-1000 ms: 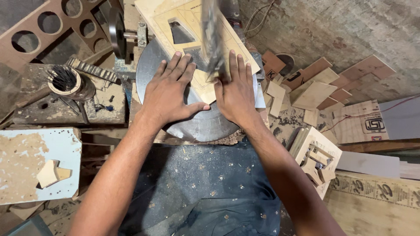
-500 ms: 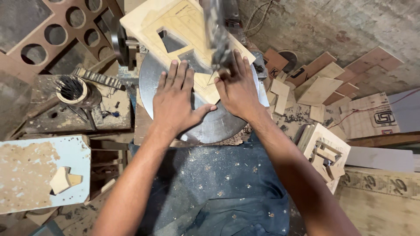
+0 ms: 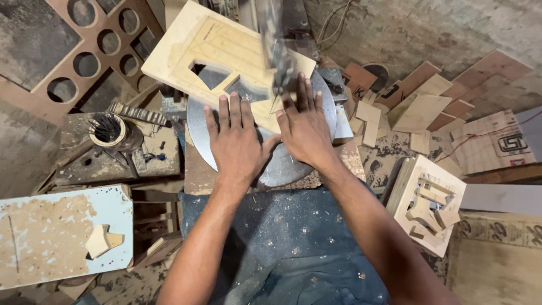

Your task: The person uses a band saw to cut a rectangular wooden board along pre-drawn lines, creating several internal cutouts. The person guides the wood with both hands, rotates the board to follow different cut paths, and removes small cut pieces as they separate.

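From where I watch, both of my hands lie flat on the pale rectangular plywood board (image 3: 226, 56) with pencil lines and two cut-out openings, which rests tilted across the round grey metal saw table (image 3: 293, 164). My left hand (image 3: 237, 141) is spread wide open, palm down, fingers pointing away from me; it pins the near edge of the board where that edge meets the metal disc, gripping nothing. My right hand (image 3: 305, 127) is likewise open and pressed flat, its fingertips reaching just beside the blurred vertical saw blade and guide (image 3: 276, 51), so it is clearly the nearer hand to the cutting point. The board's long axis runs from upper left toward lower right, and most of its body lies ahead of and to the left of my hands, beyond the fingertips. The blade stands on the board's right portion, just right of the smaller cut-out and close to my right index finger; I judge that gap the thing to mind. Off to the left a round tin of dark rods (image 3: 107, 130) sits on a cluttered bench, and wooden offcuts (image 3: 418, 113) lie scattered to the right.
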